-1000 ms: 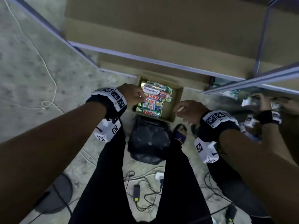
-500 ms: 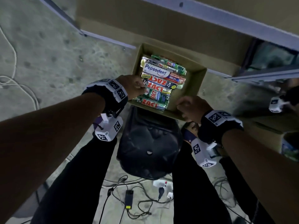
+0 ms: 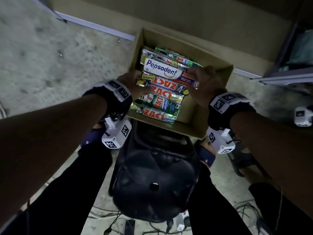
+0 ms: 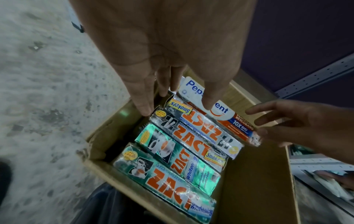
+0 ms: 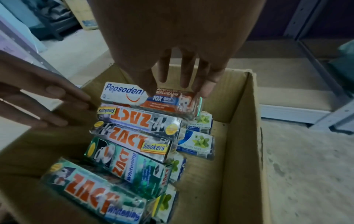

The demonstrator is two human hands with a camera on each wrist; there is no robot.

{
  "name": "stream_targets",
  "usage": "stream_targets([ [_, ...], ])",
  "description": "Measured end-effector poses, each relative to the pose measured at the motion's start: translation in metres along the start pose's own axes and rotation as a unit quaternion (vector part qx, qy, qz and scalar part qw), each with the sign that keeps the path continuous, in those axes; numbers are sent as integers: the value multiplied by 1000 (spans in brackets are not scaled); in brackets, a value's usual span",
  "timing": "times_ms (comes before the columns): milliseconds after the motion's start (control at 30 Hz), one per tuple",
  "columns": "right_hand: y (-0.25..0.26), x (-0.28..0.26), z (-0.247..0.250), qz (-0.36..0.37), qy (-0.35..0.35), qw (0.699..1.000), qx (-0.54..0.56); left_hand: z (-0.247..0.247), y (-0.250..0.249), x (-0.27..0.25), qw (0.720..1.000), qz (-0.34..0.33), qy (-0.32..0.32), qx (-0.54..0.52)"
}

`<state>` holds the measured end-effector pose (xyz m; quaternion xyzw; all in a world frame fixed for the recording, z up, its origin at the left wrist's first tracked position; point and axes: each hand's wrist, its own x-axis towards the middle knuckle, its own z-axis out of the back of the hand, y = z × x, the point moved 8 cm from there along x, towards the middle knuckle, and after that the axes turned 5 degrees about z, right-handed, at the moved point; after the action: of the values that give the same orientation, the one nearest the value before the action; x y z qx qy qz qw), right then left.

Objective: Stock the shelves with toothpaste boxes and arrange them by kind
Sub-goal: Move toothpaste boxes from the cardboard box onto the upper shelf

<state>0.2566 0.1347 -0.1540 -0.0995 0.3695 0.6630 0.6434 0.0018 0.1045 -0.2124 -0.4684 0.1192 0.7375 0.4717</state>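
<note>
Both hands are reaching into the cardboard box (image 3: 218, 106) on the floor. The right hand (image 3: 201, 85) is grasping the far end of the Pepsodent box (image 3: 162, 70) on top. The left hand (image 3: 130, 83), fingers straight, is touching the ends of the Zact boxes (image 3: 162, 92) beside it.

Floor (image 3: 55, 68): pale speckled concrete, filling the left of the head view.
Shelf rail (image 3: 94, 25): light metal edge running diagonally across the upper left.
Shelf board (image 3: 194, 16): brown panel spanning the top of the frame.
Shelf upright (image 5: 314, 45): grey metal post, upper right of the right wrist view.
Cables (image 3: 243, 211): dark tangle on the floor, lower right.
Light: dim, with muted colours.
</note>
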Motion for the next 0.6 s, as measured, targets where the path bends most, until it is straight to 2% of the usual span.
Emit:
stream_targets([
  [100, 0, 18, -3, 16, -14, 999, -27, -6, 4, 17, 1000, 10, -8, 1],
  [233, 5, 37, -15, 37, 15, 998, -48, -13, 6, 31, 1000, 19, -1, 6],
  [433, 7, 46, -19, 46, -7, 998, -45, -17, 0, 34, 1000, -8, 1, 10],
  [600, -1, 55, -21, 36, 3, 998, -46, -17, 2, 32, 998, -40, -38, 3],
])
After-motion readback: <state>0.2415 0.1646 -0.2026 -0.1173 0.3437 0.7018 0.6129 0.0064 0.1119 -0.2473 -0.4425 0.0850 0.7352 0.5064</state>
